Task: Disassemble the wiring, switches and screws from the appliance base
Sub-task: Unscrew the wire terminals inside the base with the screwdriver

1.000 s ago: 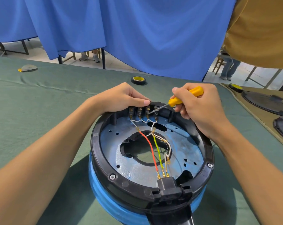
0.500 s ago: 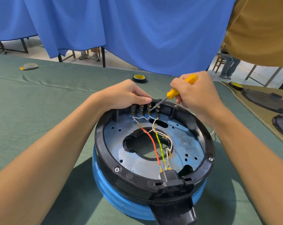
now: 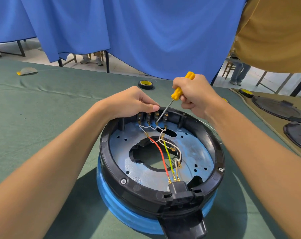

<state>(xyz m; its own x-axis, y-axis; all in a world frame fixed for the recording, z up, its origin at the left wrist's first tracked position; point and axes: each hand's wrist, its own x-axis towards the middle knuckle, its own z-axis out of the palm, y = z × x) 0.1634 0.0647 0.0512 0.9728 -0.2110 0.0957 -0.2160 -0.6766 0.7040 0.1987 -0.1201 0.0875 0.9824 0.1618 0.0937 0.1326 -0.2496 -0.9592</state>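
A round blue appliance base (image 3: 143, 188), black-rimmed, is set near on the cloth-covered worktop (image 3: 43, 109). Thin wires (image 3: 161, 154) are strung to the far switches (image 3: 148, 116), partly covered by the left hand (image 3: 130, 102) gripping its rim. A yellow screwdriver (image 3: 177, 93) is held by the right hand (image 3: 196, 94); a tape roll (image 3: 145, 84) lies beyond

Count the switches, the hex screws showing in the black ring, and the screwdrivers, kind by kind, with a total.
switches: 4
hex screws in the black ring: 2
screwdriver: 1
Total: 7
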